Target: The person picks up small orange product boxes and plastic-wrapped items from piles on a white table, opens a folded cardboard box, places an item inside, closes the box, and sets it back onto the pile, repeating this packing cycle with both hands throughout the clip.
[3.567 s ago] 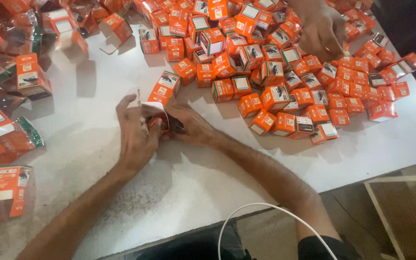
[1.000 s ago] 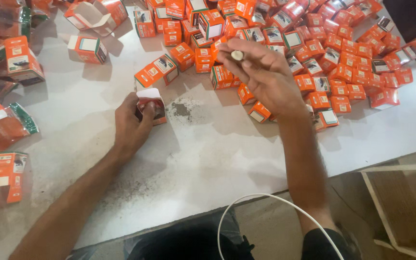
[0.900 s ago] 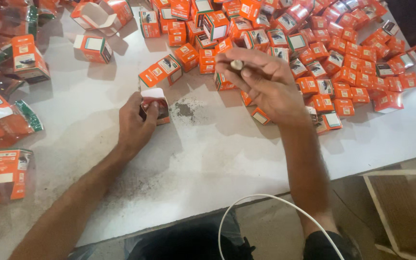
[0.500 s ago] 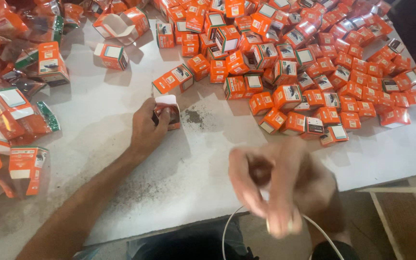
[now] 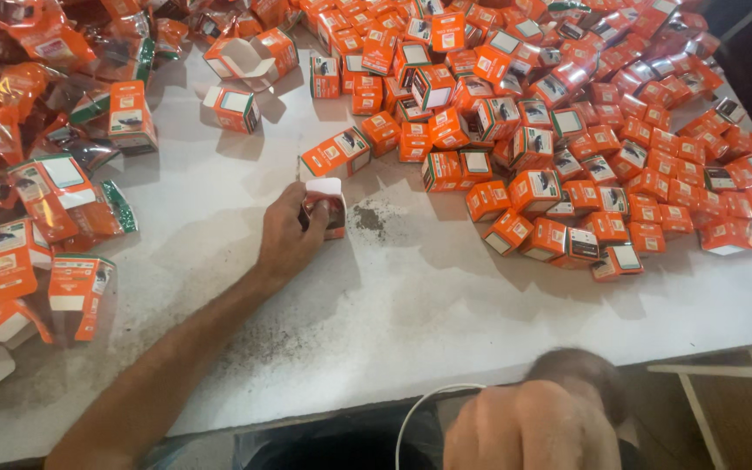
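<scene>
Our left hand (image 5: 287,237) closes its fingers around a small orange-and-white cardboard carton (image 5: 327,204), steadying it upright on the white counter (image 5: 411,305) with its flap open, while our blurred right hand (image 5: 533,426) hangs low, grip unclear.

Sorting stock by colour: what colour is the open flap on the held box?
White, on the small box in the left hand; head view.

Even, soft light. Boxes (image 5: 515,187) throw short shadows toward the table's (image 5: 446,296) near edge; arm shadow falls alongside. Mild glare on plastic wrappers (image 5: 10,148) at the left edge. Right hand (image 5: 533,426), at the near edge, heavily motion-blurred. Left hand (image 5: 293,235) sharp. Far corners slightly soft and bowed.
</scene>
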Tool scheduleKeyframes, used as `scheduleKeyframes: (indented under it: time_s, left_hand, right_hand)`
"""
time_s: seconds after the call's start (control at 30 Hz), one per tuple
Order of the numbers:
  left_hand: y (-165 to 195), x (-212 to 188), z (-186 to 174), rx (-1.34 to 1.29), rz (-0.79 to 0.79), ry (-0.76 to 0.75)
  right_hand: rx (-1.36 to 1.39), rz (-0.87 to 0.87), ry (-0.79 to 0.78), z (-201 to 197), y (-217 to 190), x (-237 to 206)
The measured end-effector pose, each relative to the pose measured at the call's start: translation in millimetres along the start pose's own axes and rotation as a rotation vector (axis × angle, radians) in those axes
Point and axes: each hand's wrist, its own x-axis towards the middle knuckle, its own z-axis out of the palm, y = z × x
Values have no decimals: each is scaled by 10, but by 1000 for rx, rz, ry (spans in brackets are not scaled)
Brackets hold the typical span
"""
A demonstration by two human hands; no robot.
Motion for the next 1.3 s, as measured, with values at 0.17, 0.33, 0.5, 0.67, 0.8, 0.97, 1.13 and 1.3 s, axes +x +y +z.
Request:
scheduleKeyframes:
  time_s: [0.17, 0.33, 0.5, 0.67, 0.8, 0.97, 1.13, 1.3]
  left_hand:
    - [3, 14, 48, 97, 5, -3]
    - [32, -5, 5, -23, -86, 0]
    - [50, 0, -50, -55, -66, 46]
    - [-17, 19, -41, -4, -133, 48]
    - [-123, 41, -125, -242, -128, -71]
    - [-200, 165, -324, -719, -464, -254]
    - [-198, 258, -301, -482, -537, -314]
    - [-346, 283, -281, -421, -486, -263]
  right_hand:
    - [-266, 28, 292, -350, -370, 128]
    - [-1353, 329, 856, -1248, 244, 184]
    - [-1664, 187, 789, -1761, 1006, -256]
    - [-1369, 293, 931, -1949, 1195, -449]
    - [-1502, 275, 869, -1939, 1174, -418]
    - [-1525, 314, 952, -1936, 1173, -392]
    - [-1320, 276, 1086, -2001, 1249, -449]
    - [-1336, 398, 1093, -2029, 1372, -418]
